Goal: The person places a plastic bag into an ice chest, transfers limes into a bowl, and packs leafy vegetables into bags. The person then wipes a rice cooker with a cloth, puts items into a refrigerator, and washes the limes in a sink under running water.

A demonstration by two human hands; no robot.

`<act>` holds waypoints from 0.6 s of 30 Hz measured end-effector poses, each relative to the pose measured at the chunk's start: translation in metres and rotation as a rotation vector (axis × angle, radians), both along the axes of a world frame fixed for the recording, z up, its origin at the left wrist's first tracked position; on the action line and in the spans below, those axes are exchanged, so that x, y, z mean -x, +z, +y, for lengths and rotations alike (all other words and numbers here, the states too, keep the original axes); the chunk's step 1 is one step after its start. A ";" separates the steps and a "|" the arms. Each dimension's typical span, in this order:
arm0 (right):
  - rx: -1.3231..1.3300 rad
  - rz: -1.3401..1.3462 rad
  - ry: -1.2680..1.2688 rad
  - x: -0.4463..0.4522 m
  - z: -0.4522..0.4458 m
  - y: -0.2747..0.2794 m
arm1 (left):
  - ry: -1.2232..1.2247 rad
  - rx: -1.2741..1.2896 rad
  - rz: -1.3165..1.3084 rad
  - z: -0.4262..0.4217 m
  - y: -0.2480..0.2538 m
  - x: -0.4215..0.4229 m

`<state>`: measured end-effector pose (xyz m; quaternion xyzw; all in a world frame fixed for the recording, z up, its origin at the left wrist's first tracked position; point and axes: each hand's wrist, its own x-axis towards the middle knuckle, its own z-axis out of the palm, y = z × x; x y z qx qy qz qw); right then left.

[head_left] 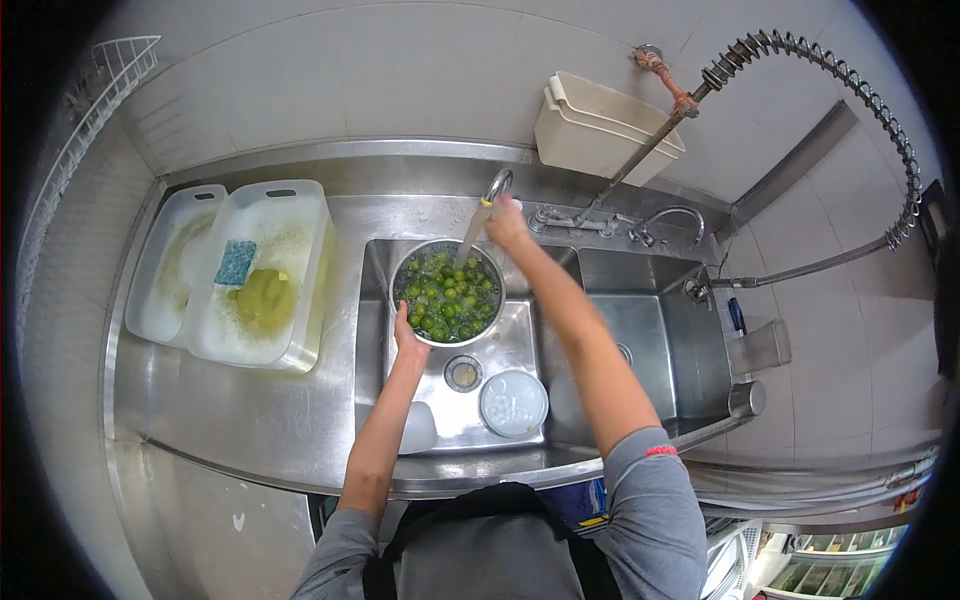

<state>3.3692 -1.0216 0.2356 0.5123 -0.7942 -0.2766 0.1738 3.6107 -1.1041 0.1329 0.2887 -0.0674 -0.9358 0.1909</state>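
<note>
A round metal pot (446, 343) full of small green limes (450, 296) and water sits in the left sink basin. My left hand (407, 336) grips the pot's wall at its lower left, the thumb up along the outside. Water runs from the faucet (500, 181) into the pot. Beside the spout, my right hand (508, 226) is closed at the faucet's handle; its fingers are partly hidden and slightly blurred. Below the pot, a round whitish lid or dish (514, 404) lies on the basin floor near the drain (463, 373).
Left on the steel counter (240, 400) stand two white tubs (310, 270) with soapy liquid, a blue sponge (236, 262) and a yellow-green item (265, 302). A right basin (640, 330), a spring-hose sprayer (810, 45) and a cream bin (595, 135) are nearby.
</note>
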 end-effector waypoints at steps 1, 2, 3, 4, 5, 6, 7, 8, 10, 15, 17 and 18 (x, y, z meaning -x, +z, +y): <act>-0.013 -0.059 -0.032 0.009 0.014 0.020 | -0.004 0.000 0.008 0.001 0.002 -0.003; -0.028 -0.118 -0.065 0.013 0.021 0.029 | -0.008 -0.001 0.017 0.003 0.006 -0.006; -0.037 -0.097 -0.089 0.012 0.022 0.024 | -0.010 -0.007 0.028 0.006 0.010 -0.009; -0.050 -0.072 -0.109 0.011 0.022 0.015 | -0.020 0.013 0.008 0.009 0.017 -0.012; -0.062 -0.051 -0.127 0.007 0.022 0.009 | -0.029 0.034 -0.015 0.012 0.025 -0.017; 0.190 -0.166 -0.128 -0.003 0.025 0.000 | -0.041 0.058 -0.045 0.012 0.029 -0.023; 0.443 -0.281 -0.132 -0.020 0.029 -0.009 | -0.060 0.058 -0.009 0.006 0.017 -0.026; 0.691 -0.395 -0.133 -0.031 0.037 -0.020 | -0.108 0.069 0.008 0.004 0.019 -0.031; 0.751 -1.138 -0.304 -0.049 0.056 -0.062 | -0.201 0.076 0.027 0.002 0.022 -0.044; 1.062 -2.492 -0.756 -0.150 0.122 -0.021 | -0.403 0.136 -0.036 -0.002 0.028 -0.064; 1.261 -2.523 -0.855 -0.169 0.133 -0.048 | -0.457 0.173 -0.064 0.003 0.019 -0.072; 1.321 -2.532 -0.933 -0.179 0.139 -0.058 | -0.482 0.158 -0.081 0.008 0.014 -0.078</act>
